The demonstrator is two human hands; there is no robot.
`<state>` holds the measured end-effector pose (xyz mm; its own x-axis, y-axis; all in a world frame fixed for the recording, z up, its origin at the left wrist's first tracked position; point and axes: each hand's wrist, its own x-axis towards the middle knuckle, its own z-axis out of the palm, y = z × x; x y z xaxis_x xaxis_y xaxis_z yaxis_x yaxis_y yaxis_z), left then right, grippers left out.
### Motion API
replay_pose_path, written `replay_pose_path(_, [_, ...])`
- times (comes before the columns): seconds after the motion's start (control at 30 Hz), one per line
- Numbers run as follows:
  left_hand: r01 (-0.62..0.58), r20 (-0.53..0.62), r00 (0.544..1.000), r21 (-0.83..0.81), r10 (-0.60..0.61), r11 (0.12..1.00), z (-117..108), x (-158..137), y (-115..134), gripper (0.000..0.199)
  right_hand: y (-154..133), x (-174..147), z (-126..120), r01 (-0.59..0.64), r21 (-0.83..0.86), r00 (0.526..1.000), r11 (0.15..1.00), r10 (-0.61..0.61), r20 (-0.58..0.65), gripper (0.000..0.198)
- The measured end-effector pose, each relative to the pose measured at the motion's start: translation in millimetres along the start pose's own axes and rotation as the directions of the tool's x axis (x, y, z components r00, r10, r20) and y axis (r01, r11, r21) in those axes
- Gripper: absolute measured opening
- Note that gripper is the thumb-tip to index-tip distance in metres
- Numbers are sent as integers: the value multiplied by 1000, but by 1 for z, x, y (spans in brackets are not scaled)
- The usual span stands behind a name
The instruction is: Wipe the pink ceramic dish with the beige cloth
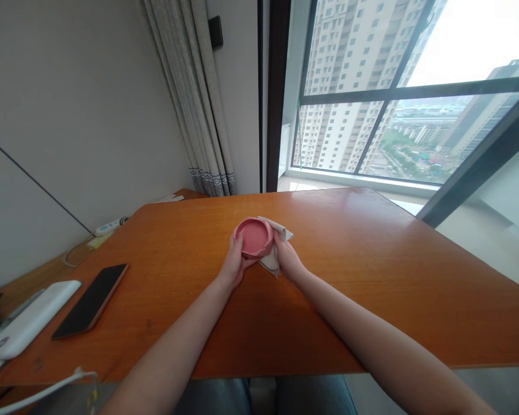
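A small round pink bowl with a wavy rim is tipped toward me above the middle of the wooden table. My left hand grips its left side, thumb at the rim and fingers underneath. On the other side, my right hand is closed on a pale cloth, pressing it against the bowl's right outer wall. Part of the cloth sticks out above and below that hand. The bowl looks empty inside. Its underside and most of my right fingertips are hidden.
The wooden table spreads out before me. At left lie a black-screened phone and a white device like a power bank. A white cable hangs near the front left edge. A power strip sits beyond the left edge.
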<state>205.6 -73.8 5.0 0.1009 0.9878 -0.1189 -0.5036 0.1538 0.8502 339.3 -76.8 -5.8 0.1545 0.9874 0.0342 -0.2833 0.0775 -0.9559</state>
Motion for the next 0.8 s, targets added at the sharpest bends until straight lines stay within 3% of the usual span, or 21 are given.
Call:
replay_pose_path(0.07, [0, 36, 999, 36, -1, 999, -2, 1, -3, 33, 3, 5, -5, -44, 39, 996, 998, 46, -71, 49])
replay_pose_path(0.17, [68, 0, 998, 174, -70, 982, -6, 3, -8, 30, 5, 15, -16, -72, 17, 984, 997, 73, -165, 45])
replay_pose_path(0.27, [107, -34, 994, 307, -101, 946, -6, 2, -10, 36, 2, 19, -23, -96, -28, 987, 995, 91, -135, 38])
replay_pose_path(0.4, [57, -38, 998, 170, -51, 984, -2, 3, -7, 44, -3, 13, -16, -226, 83, 973, 971, 229, -32, 39])
replay_pose_path(0.53, [-30, -68, 997, 59, 34, 998, -5, 8, -6, 46, -1, 5, -4, -231, 166, 971, 959, 218, 94, 37])
replay_pose_path(0.63, [-40, -82, 995, 113, 49, 993, -7, 9, -7, 43, 0, 6, -4, -235, 142, 972, 961, 232, 42, 37])
replay_pose_path(0.8, [89, -47, 996, 210, -81, 974, -5, 5, -8, 36, -12, 12, -18, -216, 3, 974, 976, 215, -75, 35])
